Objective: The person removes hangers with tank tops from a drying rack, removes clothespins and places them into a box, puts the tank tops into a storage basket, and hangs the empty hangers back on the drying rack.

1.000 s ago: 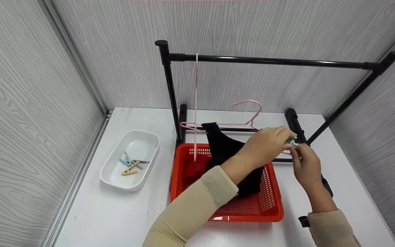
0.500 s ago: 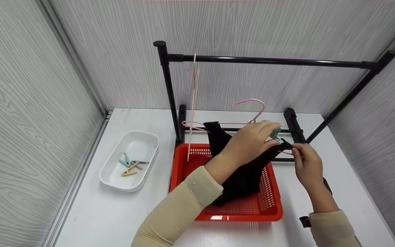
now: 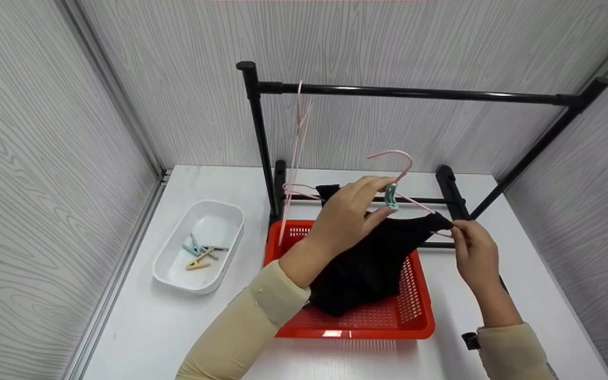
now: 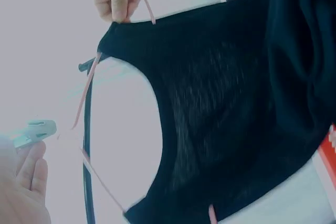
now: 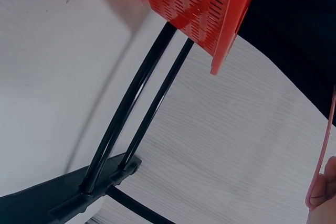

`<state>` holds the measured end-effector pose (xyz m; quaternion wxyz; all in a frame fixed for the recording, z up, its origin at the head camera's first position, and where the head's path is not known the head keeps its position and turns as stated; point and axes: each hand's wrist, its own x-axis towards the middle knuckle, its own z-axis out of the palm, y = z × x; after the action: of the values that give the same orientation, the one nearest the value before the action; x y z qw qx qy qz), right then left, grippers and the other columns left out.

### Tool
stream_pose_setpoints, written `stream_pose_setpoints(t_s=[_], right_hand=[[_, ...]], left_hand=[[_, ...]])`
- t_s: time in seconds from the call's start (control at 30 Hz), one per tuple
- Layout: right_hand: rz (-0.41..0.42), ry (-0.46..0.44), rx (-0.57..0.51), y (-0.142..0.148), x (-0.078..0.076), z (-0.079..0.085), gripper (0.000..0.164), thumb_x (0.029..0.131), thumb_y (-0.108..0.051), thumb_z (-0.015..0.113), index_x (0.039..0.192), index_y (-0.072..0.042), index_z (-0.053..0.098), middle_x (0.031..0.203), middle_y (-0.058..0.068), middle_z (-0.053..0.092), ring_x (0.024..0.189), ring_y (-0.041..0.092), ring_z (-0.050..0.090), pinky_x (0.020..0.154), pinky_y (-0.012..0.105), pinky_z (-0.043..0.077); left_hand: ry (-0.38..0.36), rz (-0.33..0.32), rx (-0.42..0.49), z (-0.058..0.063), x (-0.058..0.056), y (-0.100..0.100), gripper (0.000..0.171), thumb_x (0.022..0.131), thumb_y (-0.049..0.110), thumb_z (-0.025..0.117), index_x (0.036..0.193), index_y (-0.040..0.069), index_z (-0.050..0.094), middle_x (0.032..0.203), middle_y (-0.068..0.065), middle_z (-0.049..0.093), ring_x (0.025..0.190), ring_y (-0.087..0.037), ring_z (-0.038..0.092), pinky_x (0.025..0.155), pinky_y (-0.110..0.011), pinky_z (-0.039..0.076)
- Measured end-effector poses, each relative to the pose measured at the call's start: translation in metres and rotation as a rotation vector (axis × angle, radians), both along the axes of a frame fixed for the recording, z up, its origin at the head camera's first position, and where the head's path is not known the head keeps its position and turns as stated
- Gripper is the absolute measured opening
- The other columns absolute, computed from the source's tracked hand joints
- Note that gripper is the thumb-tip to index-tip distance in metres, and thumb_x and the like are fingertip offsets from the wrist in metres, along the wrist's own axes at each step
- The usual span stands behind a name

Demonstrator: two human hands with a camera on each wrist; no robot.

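In the head view my left hand (image 3: pixel 338 219) pinches a green clothespin (image 3: pixel 391 197) between thumb and fingers, just below the hook of a pink hanger (image 3: pixel 391 152). A black garment (image 3: pixel 367 258) is on that hanger, with a strap over each end and its lower part down in the red basket (image 3: pixel 383 333). At the right end, my right hand (image 3: pixel 477 253) grips the strap corner against the hanger. The left wrist view shows the garment's wide neck opening, with the clothespin (image 4: pixel 41 128) apart from the cloth. Only a few right fingers (image 5: pixel 328 179) show in the right wrist view.
A black rack with a top rail (image 3: pixel 430 94) stands behind the basket. Another pink hanger (image 3: pixel 295 153) hangs from its left end. On the left sits a white tray (image 3: pixel 214 214) holding several clothespins (image 3: pixel 198 263). Wood-grain panels enclose the table.
My left hand has drawn the clothespin leftward from the right strap toward the hanger hook. The right hand stays at the strap corner. The hanger on the rail has swung slightly.
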<state>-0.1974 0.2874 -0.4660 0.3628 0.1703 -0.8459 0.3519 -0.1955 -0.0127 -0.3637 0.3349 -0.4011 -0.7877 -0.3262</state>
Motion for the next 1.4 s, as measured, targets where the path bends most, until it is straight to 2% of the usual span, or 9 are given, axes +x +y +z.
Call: stream_pose_setpoints(t_s=[0.27,0.47,0.67,0.83,1.03,1.2,1.4], right_hand=[[0.002,-0.017,-0.014,0.004,0.001,0.002,0.008,0.092,0.010,0.064,0.097,0.007,0.068,0.081,0.012,0.063,0.073,-0.004,0.049,0.064,0.009,0.037],[-0.015,-0.023,-0.015,0.006,0.001,0.004,0.008,0.093,0.009,0.063,0.098,0.007,0.069,0.080,0.011,0.062,0.072,-0.004,0.047,0.064,0.010,0.037],[-0.018,-0.025,-0.018,0.007,0.002,0.004,0.008,0.093,0.008,0.064,0.098,0.006,0.069,0.079,0.011,0.063,0.073,-0.005,0.048,0.066,0.010,0.037],[-0.014,-0.022,-0.022,0.007,0.003,0.002,0.008,0.092,0.009,0.064,0.097,0.005,0.069,0.079,0.009,0.062,0.071,-0.002,0.047,0.064,0.011,0.036],[-0.014,-0.016,-0.023,0.007,0.001,-0.002,0.011,0.090,0.011,0.066,0.098,0.004,0.070,0.079,0.009,0.062,0.071,-0.002,0.046,0.063,0.010,0.035],[-0.017,-0.012,-0.030,0.008,0.000,-0.001,0.012,0.090,0.011,0.066,0.098,0.004,0.070,0.078,0.009,0.062,0.071,-0.003,0.046,0.063,0.010,0.036],[-0.021,-0.026,-0.023,0.011,0.002,0.000,0.009,0.092,0.009,0.064,0.098,0.005,0.070,0.078,0.009,0.061,0.069,-0.003,0.046,0.062,0.010,0.036]], left_hand=[[0.089,0.093,0.041,0.008,-0.003,-0.041,0.044,0.094,0.017,0.071,0.131,-0.003,0.057,0.125,-0.015,0.063,0.113,-0.024,0.063,0.102,-0.032,0.047],[0.072,0.167,0.095,0.008,-0.004,-0.081,0.043,0.096,0.017,0.069,0.132,-0.003,0.056,0.124,-0.015,0.064,0.114,-0.026,0.062,0.101,-0.036,0.048],[0.049,0.284,0.117,0.001,-0.003,-0.120,0.047,0.093,0.014,0.073,0.133,-0.003,0.055,0.122,-0.017,0.063,0.111,-0.028,0.063,0.099,-0.039,0.050],[0.013,0.387,0.129,-0.011,-0.001,-0.151,0.048,0.093,0.018,0.072,0.132,-0.003,0.054,0.121,-0.017,0.063,0.111,-0.029,0.062,0.099,-0.040,0.049],[-0.071,0.515,0.153,-0.032,0.002,-0.188,0.046,0.096,0.022,0.069,0.132,-0.002,0.055,0.119,-0.017,0.063,0.113,-0.030,0.062,0.099,-0.041,0.048],[-0.159,0.596,0.172,-0.050,0.004,-0.217,0.049,0.095,0.021,0.069,0.135,-0.002,0.053,0.122,-0.019,0.061,0.115,-0.032,0.060,0.100,-0.045,0.047],[-0.291,0.680,0.149,-0.071,0.009,-0.242,0.051,0.096,0.021,0.068,0.138,-0.002,0.050,0.124,-0.020,0.059,0.117,-0.035,0.058,0.101,-0.047,0.046]])
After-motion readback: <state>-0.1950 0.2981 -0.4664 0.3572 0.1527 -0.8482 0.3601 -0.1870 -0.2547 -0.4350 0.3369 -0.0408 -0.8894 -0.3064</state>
